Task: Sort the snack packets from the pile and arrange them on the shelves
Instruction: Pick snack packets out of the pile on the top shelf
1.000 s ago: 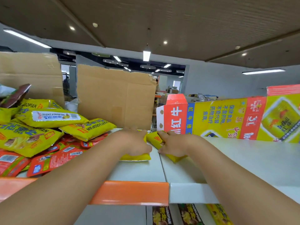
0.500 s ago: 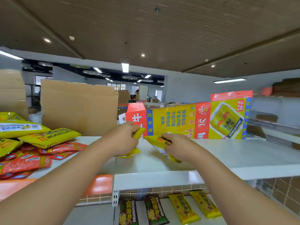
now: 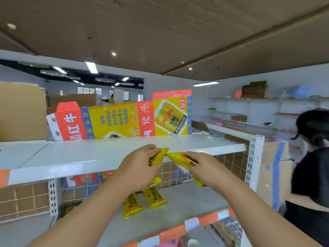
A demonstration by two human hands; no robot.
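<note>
A flattened Red Bull carton (image 3: 124,120), red, yellow and blue with its print upside down, stands on edge mid-view, a brown cardboard sheet (image 3: 21,111) just to its left. At the right edge a person in a black top (image 3: 311,175), dark hair tied back, stands beside a cardboard panel with a blue stripe (image 3: 272,172). A fluorescent ceiling light (image 3: 91,67) glows overhead; blurred cardboard boxes (image 3: 254,89) sit high by the far wall.

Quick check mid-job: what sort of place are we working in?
Most likely a shop or stockroom being stocked: white metal shelves with orange price rails, yellow snack packets laid on the lower shelf, cardboard boxes, and more racking along the far wall.
</note>
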